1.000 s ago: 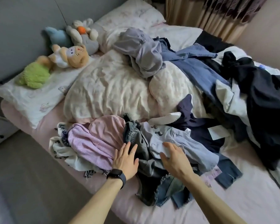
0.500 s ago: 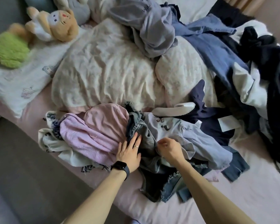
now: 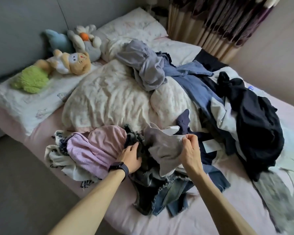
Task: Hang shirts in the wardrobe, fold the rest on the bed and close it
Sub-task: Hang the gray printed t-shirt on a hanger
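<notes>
I'm looking down at the bed, pink sheet, clothes heaped along its near side. My right hand is up over the pile, thumb and fingers pinching the edge of a pale grey shirt. The cloth is lifted and hangs in folds from that pinch down onto the heap. My left hand, black watch on the wrist, is low beside it. Its fingers are curled into a dark grey garment and grip it, right against the edge of a pink striped garment.

Under both hands lie frayed denim shorts, spread toward the near edge of the mattress. A navy piece with a white tag sits just right of the right hand.

Farther back, a rumpled cream duvet fills the middle of the bed, with another grey top bunched on its far side. A blue denim piece runs down to the right, next to a big black garment.

At the headboard side, a tan plush bear and a green plush rest on a white pillow. Curtains hang beyond the far corner.
</notes>
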`<control>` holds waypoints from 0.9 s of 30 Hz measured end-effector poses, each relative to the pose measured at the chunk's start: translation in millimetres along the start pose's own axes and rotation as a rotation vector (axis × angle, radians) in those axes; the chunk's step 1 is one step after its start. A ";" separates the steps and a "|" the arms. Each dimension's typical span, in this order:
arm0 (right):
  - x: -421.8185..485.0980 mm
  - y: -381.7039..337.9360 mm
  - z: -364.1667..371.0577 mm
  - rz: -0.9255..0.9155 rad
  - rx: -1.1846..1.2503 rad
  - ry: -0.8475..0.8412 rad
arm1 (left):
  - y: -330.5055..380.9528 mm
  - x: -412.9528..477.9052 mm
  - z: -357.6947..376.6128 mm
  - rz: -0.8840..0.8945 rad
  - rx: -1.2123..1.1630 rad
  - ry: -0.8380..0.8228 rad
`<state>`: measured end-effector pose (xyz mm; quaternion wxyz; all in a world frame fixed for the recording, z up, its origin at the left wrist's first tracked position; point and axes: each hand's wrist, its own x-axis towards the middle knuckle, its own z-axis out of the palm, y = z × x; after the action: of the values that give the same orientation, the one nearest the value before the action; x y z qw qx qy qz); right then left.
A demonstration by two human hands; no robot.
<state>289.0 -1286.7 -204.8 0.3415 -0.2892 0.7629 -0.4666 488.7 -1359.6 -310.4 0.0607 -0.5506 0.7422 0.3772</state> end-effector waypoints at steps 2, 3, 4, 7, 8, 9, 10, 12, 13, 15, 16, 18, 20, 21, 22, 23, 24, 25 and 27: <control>-9.4 -34.0 -22.6 -0.035 0.049 -0.024 | 32.4 -13.0 -30.6 0.047 -0.141 0.070; -15.8 -57.0 -37.3 -0.064 0.079 -0.053 | 53.3 -24.6 -51.1 0.075 -0.187 0.113; -20.0 -71.9 -45.5 -0.073 0.099 -0.094 | 66.5 -30.7 -64.4 0.095 -0.236 0.132; -38.6 -117.2 -74.1 -0.104 0.206 -0.235 | 105.1 -63.1 -99.3 0.201 -0.272 0.147; -44.5 -128.2 -81.7 -0.108 0.246 -0.287 | 114.2 -74.7 -105.6 0.240 -0.273 0.138; -50.1 -138.6 -88.6 -0.116 0.274 -0.342 | 121.3 -86.4 -108.9 0.267 -0.277 0.124; -55.1 -146.2 -95.1 -0.120 0.287 -0.396 | 125.6 -96.9 -108.7 0.284 -0.281 0.112; -68.0 -158.0 -112.0 -0.156 0.305 -0.499 | 134.4 -124.5 -105.0 0.315 -0.261 0.113; -72.0 -160.2 -117.9 -0.166 0.317 -0.538 | 135.5 -134.6 -101.6 0.331 -0.246 0.121; -80.9 -163.7 -126.5 -0.158 0.356 -0.615 | 136.1 -154.8 -95.7 0.346 -0.236 0.140; -84.0 -163.4 -129.5 -0.148 0.372 -0.651 | 136.8 -163.9 -93.6 0.337 -0.230 0.158; -92.4 -162.1 -133.4 -0.172 0.364 -0.748 | 138.1 -184.4 -90.6 0.312 -0.193 0.214; -102.1 -158.1 -134.7 -0.223 0.306 -0.806 | 137.0 -208.5 -87.2 0.265 -0.125 0.277; -105.4 -156.2 -134.6 -0.265 0.246 -0.789 | 134.7 -220.2 -86.7 0.244 -0.093 0.319; -106.9 -153.5 -134.3 -0.331 0.160 -0.749 | 130.5 -230.2 -86.4 0.235 -0.082 0.368; -108.2 -149.9 -132.6 -0.417 0.056 -0.711 | 123.1 -243.0 -87.4 0.198 -0.089 0.403; -106.7 -145.4 -130.9 -0.503 -0.046 -0.672 | 114.6 -251.8 -89.7 0.150 -0.103 0.421; -106.7 -140.9 -127.9 -0.586 -0.137 -0.640 | 104.7 -265.8 -93.3 0.066 -0.107 0.422; -108.4 -132.4 -120.4 -0.741 -0.266 -0.575 | 82.6 -293.7 -99.5 -0.103 -0.096 0.417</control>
<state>274.9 -1195.0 -17.2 0.3095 -0.6996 0.5365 -0.3563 563.2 -1186.4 -50.8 -0.1015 -0.6560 0.6908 0.2866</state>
